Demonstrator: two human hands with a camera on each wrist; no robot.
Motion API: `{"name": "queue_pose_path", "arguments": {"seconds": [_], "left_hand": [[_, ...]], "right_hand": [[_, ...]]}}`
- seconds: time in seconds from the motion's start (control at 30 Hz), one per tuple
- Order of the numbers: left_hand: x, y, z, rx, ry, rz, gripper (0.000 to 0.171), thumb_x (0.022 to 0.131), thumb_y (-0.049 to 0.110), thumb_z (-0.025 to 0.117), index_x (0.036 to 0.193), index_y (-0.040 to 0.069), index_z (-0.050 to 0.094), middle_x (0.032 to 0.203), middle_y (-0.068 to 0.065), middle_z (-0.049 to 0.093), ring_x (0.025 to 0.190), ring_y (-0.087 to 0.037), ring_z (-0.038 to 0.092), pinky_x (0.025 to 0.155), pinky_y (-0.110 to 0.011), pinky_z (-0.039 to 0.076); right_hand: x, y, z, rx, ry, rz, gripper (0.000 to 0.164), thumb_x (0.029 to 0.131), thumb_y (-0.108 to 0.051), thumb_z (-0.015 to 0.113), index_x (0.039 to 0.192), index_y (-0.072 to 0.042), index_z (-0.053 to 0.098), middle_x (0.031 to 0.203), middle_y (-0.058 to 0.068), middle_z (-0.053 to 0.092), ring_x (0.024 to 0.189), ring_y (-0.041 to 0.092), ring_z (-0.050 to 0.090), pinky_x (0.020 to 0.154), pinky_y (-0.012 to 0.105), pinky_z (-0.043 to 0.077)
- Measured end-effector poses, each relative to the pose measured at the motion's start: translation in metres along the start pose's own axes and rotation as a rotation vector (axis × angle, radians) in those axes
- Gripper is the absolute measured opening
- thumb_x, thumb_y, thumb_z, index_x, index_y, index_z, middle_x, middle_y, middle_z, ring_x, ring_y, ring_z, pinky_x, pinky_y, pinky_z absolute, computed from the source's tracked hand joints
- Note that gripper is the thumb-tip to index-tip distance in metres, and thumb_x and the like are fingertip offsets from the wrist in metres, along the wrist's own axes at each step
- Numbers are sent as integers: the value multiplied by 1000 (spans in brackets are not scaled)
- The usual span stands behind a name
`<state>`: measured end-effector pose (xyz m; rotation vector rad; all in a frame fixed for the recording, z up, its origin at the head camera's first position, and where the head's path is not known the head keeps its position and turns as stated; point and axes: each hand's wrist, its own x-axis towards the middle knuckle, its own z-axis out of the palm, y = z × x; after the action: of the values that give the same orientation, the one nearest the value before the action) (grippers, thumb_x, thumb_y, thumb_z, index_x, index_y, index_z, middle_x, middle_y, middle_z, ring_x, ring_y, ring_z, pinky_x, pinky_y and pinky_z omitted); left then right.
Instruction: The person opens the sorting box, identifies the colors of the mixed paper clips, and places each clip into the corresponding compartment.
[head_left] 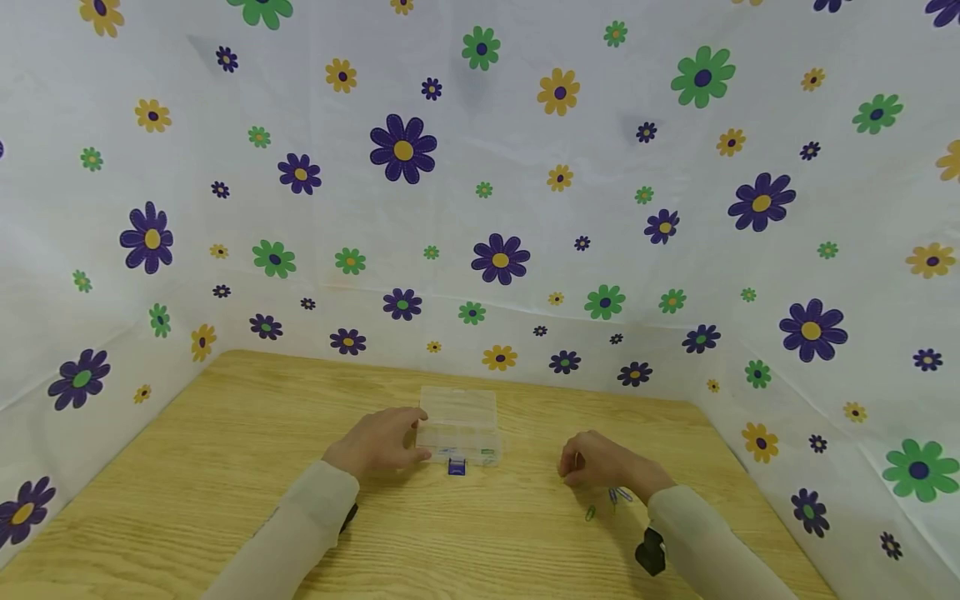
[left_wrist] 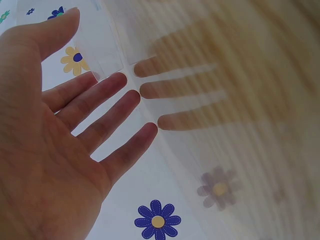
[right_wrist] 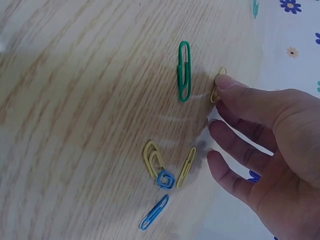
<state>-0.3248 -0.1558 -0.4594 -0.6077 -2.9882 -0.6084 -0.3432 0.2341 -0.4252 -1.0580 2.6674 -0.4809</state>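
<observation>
A clear plastic compartment box (head_left: 457, 417) lies on the table, its lid raised back. Small coloured bits show inside its front compartments. My left hand (head_left: 381, 442) is at the box's left end, fingers nearly straight and thumb apart; in the left wrist view the fingertips meet the tabletop. To the right, my right hand (head_left: 603, 462) pinches a yellow paper clip (right_wrist: 221, 71) between thumb and index finger, close to the table. Beside it lie a green paper clip (right_wrist: 184, 72), a wide yellow clip (right_wrist: 151, 160), a narrow yellow clip (right_wrist: 186, 167) and two blue clips (right_wrist: 155, 212).
The wood-grain table (head_left: 450, 542) ends at a white flowered cloth (head_left: 525, 208) that rises behind it and on both sides. A blue latch (head_left: 457, 467) sticks out from the box's front edge. Dark wrist devices (head_left: 651, 552) sit at both sleeves.
</observation>
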Motion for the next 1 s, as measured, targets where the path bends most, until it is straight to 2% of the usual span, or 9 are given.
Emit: {"name": "queue_pose_path", "arguments": {"seconds": [0.4, 1.0], "left_hand": [[0, 0, -1, 0, -8, -2, 58, 93, 45, 75, 138, 11, 60, 132, -5, 69, 121, -26, 65, 108, -49, 52], [-1, 1, -2, -6, -3, 3, 58, 93, 44, 75, 138, 10, 60, 133, -6, 68, 124, -28, 64, 110, -50, 51]], "right_hand": [[-1, 1, 4, -17, 12, -2, 9, 90, -10, 79, 84, -9, 73, 83, -3, 70, 72, -2, 55, 66, 18, 51], [9, -13, 3, 6, 4, 30, 11, 93, -14, 76, 84, -9, 73, 82, -5, 68, 70, 0, 52, 64, 18, 49]]}}
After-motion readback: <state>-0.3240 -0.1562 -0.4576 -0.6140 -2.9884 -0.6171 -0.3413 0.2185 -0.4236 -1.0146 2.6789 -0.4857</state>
